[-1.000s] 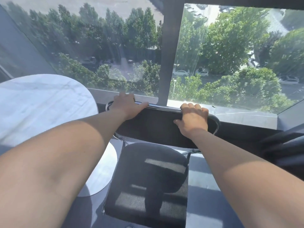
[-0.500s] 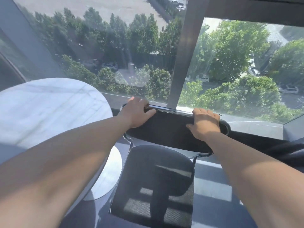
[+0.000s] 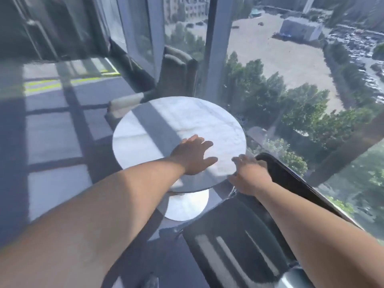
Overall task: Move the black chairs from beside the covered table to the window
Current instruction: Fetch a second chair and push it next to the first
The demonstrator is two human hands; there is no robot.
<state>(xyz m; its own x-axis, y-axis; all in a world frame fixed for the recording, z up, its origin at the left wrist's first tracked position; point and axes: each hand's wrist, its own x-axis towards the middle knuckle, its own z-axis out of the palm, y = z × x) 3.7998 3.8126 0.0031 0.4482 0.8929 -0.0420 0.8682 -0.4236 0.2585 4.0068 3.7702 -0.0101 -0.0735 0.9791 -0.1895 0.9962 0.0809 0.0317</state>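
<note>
Moved: left hand (image 3: pixel 194 155) has left the chair back, fingers spread above the round table (image 3: pixel 145 129).
Grip: right hand (image 3: pixel 248 176) grasps the black chair (image 3: pixel 239 252), beside the window (image 3: pixel 291 90).
Risk: one-handed, it may swing into glass.

A grey floor (image 3: pixel 62 142) carries a round white marble table (image 3: pixel 207 121), with a black chair (image 3: pixel 239 246) beside it.

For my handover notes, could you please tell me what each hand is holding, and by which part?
Right hand grips the black mesh chair by its backrest's top edge; left hand holds nothing.
</note>
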